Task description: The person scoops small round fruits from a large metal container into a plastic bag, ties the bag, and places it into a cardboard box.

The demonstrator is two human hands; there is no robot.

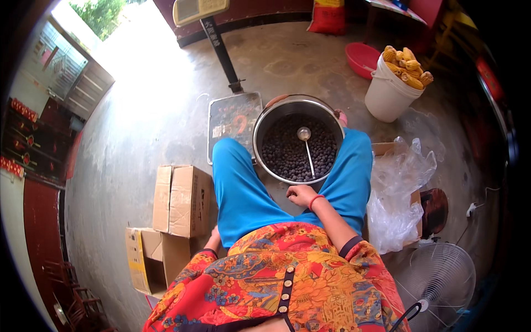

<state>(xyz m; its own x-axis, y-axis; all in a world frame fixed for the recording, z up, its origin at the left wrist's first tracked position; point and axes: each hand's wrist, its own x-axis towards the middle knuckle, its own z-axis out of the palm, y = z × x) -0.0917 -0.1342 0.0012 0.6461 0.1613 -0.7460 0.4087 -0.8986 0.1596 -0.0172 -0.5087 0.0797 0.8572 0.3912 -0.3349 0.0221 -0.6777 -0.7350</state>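
Note:
A large metal pot (259,159) stands between my knees, part-filled with small dark round fruits (282,145). On the fruits lies a metal ladle (304,133), its handle towards me. My right hand (302,195), with a red band at the wrist, is near the pot's front rim, its fingers curled; whether anything is in them does not show. My left hand (215,235) hangs beside my left thigh near the cardboard boxes, mostly hidden by the leg. A closed cardboard box (180,199) stands at the left, with an open cardboard box (153,261) nearer me.
A platform scale (215,124) adjoins the pot at its left. Corn cobs fill a white bucket (388,95) beside a pink basin (361,60). Clear plastic bags (394,207) cover a box at the right, near a fan (442,269) and its cord. A red sack (327,18) stands behind.

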